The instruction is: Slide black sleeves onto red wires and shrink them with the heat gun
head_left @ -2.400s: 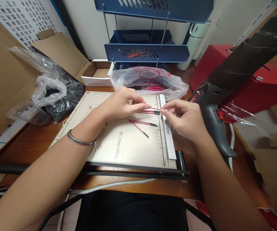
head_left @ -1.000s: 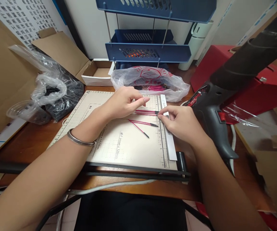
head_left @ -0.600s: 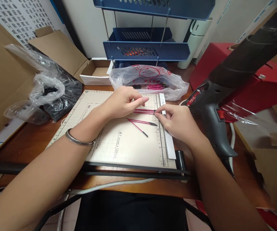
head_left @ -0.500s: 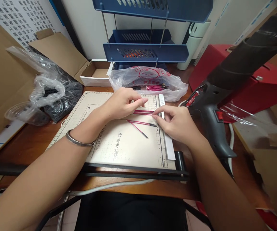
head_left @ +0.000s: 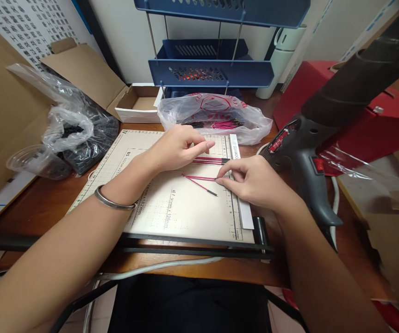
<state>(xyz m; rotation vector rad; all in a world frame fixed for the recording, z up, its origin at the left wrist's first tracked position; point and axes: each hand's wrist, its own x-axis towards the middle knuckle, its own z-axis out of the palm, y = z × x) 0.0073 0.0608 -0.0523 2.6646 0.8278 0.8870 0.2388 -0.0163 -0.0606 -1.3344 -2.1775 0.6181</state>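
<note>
Our left hand [head_left: 175, 150] pins a wire bundle [head_left: 210, 161]; our right fingers [head_left: 220, 177] pinch a loose wire [head_left: 199, 177]. A careless tug could scatter the aligned bundle.

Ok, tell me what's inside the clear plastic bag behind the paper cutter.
The clear plastic bag holds a bundle of pink wires with black ends. Its red print and creases hide whatever else lies in it.

Top blue tray [head_left: 220, 7] cut off by frame edge (wall chart [head_left: 22, 27] print illegible)
</note>
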